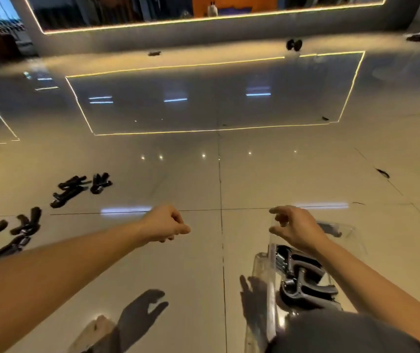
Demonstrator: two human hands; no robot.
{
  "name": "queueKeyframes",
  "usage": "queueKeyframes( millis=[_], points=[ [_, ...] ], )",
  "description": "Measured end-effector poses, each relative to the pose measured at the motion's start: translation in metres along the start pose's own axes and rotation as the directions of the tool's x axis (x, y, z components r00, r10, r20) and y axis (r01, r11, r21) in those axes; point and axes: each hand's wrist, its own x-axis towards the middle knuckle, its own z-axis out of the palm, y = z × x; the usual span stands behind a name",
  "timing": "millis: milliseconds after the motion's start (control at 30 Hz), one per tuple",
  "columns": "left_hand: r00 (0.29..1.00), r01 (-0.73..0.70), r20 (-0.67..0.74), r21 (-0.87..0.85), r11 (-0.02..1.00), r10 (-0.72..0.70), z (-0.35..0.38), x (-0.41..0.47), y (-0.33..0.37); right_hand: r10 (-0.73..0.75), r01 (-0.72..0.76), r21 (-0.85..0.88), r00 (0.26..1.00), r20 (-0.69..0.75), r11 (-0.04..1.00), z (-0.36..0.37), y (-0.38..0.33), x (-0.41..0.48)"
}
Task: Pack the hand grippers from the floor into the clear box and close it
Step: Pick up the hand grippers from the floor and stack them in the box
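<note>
Hand grippers (303,281) already lie inside the clear box (262,273) at the lower right of the frame, dark handles and metal springs showing through its transparent wall. The right hand (294,229) hangs above the box with thumb and forefinger pinched on the upper edge of the clear lid (272,240), which stands nearly upright along the box's left side; the other fingers (279,211) are loosely spread. The left hand (166,224) floats over bare tile at the centre of the frame, curled into a loose fist with nothing visible in it. More black hand grippers rest on the glossy floor (178,174) at the left: one cluster (80,187) in the middle left, another cluster (10,233) near the left edge beside the left forearm. Both clusters lie well apart from the box. Shadows of both hands fall on the tiles at the bottom. A grey-clad knee (343,332) fills the lower right corner, just in front of the box.
</note>
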Motion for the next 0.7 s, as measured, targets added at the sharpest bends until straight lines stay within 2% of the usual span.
queueKeyframes(
  millis=[133,333,500,600,700],
  points=[
    [0.991,-0.010,-0.134,0.003,1.000,0.011,-0.094,-0.041,-0.050,-0.176,0.176,0.012,0.976,0.127,0.984,-0.019,-0.104,0.014],
    [0.970,-0.029,-0.238,0.068,0.997,0.044,-0.166,-0.089,-0.169,-0.336,0.389,-0.156,0.897,0.287,0.908,0.012,-0.251,0.041],
    [0.966,0.096,-0.254,0.167,0.981,-0.051,-0.232,-0.142,-0.290,-0.381,0.492,-0.234,0.836,0.395,0.839,0.097,-0.393,0.054],
    [0.941,0.193,-0.298,0.085,0.977,-0.160,-0.257,-0.168,-0.365,-0.389,0.533,-0.229,0.795,0.465,0.815,0.168,-0.463,0.057],
    [0.908,0.278,-0.333,0.019,0.961,-0.256,-0.253,-0.183,-0.432,-0.393,0.541,-0.150,0.749,0.533,0.828,0.255,-0.507,0.053]
  ],
)
